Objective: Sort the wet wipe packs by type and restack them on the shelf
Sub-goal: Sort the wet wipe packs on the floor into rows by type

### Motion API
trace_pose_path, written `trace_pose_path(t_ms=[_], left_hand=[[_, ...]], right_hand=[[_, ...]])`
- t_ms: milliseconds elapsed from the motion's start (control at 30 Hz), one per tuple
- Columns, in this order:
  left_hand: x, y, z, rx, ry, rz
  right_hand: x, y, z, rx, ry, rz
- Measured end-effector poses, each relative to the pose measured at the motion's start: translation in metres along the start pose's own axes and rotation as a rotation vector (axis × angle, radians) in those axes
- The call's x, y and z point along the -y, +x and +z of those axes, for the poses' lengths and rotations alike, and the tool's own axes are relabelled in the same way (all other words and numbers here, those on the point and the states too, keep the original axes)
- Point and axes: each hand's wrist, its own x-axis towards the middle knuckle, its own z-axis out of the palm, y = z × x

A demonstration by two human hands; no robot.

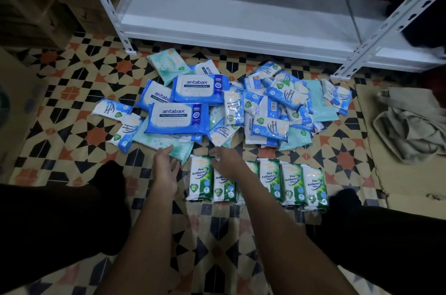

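A heap of wet wipe packs lies on the patterned floor in front of a white metal shelf [241, 5]: big blue antabax packs [177, 118], small blue-and-white fragrance-free packs [270, 125] and pale teal packs [178, 147]. Nearer to me, several green Pine Antibacterial packs [292, 183] lie side by side in a row. My left hand [166, 169] reaches forward with straight fingers, its tips touching the teal pack at the heap's near edge. My right hand [226, 162] rests on the second green pack [223, 188] from the left, fingers bent over its top; a grip is not visible.
Cardboard boxes [36, 0] stand at the back left. A crumpled beige cloth bag [410, 125] lies on flattened cardboard [376, 174] at the right. My dark-clothed legs [60, 217] flank the row of green packs. The shelf's lowest board is bare.
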Motion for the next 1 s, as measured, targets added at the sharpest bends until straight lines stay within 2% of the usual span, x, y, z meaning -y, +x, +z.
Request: trace_pose_path(t_ms=[167,233,367,433,567,633,700,767,867,933,1000], left_hand=[[0.007,-0.009,0.002,0.066,-0.057,0.025],[0.009,-0.007,0.003,0.047,-0.01,0.039],[0.002,-0.007,0.019,-0.154,0.365,0.167],[-0.004,-0.012,0.034,-0.203,0.453,0.289],[-0.007,-0.026,0.065,-0.124,0.58,0.48],[0.001,-0.032,0.084,-0.034,0.826,0.64],[0.009,-0.041,0.105,0.098,1.11,0.765],[0.011,-0.046,0.125,0.191,1.295,0.794],[0.011,-0.044,0.146,0.226,1.521,0.82],[0.012,-0.034,0.155,0.227,1.669,0.838],[0.014,-0.023,0.161,0.247,1.767,0.841]], right_hand=[[0.0,-0.001,0.005,-0.009,0.007,-0.049],[-0.001,-0.003,0.007,-0.049,0.027,-0.074],[-0.001,-0.008,-0.007,-0.271,0.204,0.012],[-0.005,-0.01,-0.021,-0.431,0.268,0.077],[-0.029,-0.006,-0.045,-0.72,0.284,0.202],[-0.044,-0.003,-0.058,-0.8,0.156,0.248],[-0.057,0.001,-0.074,-0.755,0.014,0.289],[-0.067,0.006,-0.092,-0.607,-0.098,0.335],[-0.08,0.015,-0.113,-0.442,-0.286,0.303],[-0.086,0.017,-0.121,-0.447,-0.356,0.236],[-0.09,0.017,-0.124,-0.484,-0.32,0.19]])
